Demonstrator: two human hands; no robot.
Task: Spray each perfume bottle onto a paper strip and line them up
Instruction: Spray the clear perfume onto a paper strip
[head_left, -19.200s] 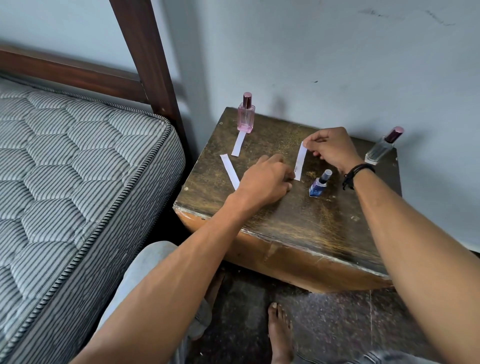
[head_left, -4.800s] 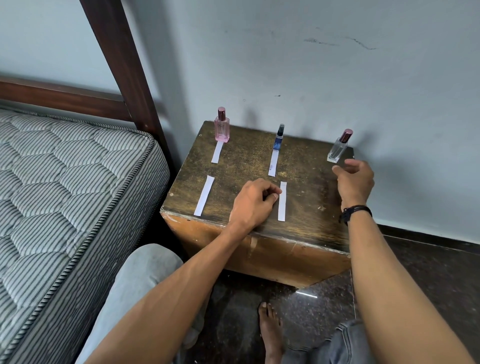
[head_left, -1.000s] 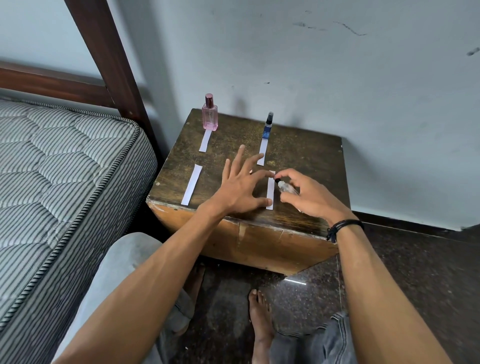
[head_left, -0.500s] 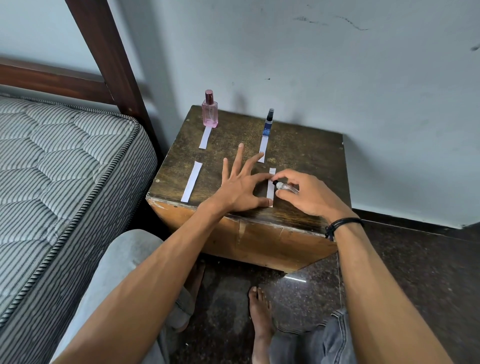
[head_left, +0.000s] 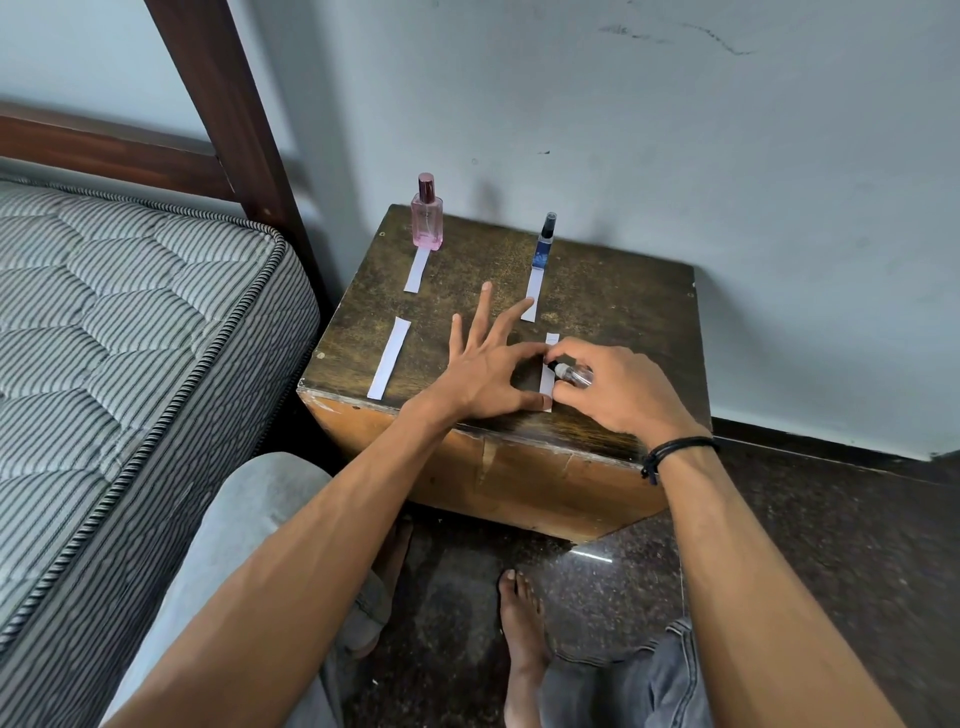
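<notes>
Left of the table (head_left: 623, 291): a striped mattress (head_left: 130, 338) and a dark bed post (head_left: 228, 104), no part of the job.
Pink bottle (head_left: 427, 218): upright and capped at the far left corner, with the pink bottle's strip (head_left: 417, 270) lying flat, its far end at the base.
Spare strip (head_left: 389, 358): flat by the front left edge, well apart from any bottle.
Left hand (head_left: 483, 369): flat on the wood, fingers straight and spread. The thumb tip presses the near end of the near strip (head_left: 547, 384) and the forefinger reaches to its far part. It grips nothing.
Blue bottle (head_left: 545, 244): upright at the far middle, the blue bottle's strip (head_left: 533, 293) running from its base toward the person.
Clear bottle (head_left: 574, 373): tipped almost level, black nozzle pointing left, just above the near strip.
Right hand (head_left: 618, 389): fingers curled round the clear bottle, forefinger at the spray head.
Handling: the bottle looks small, light, hard and slick, likely breakable over a stone floor, so it is best gripped round the body. The paper is thin and would likely skid or curl, so pin its ends.
</notes>
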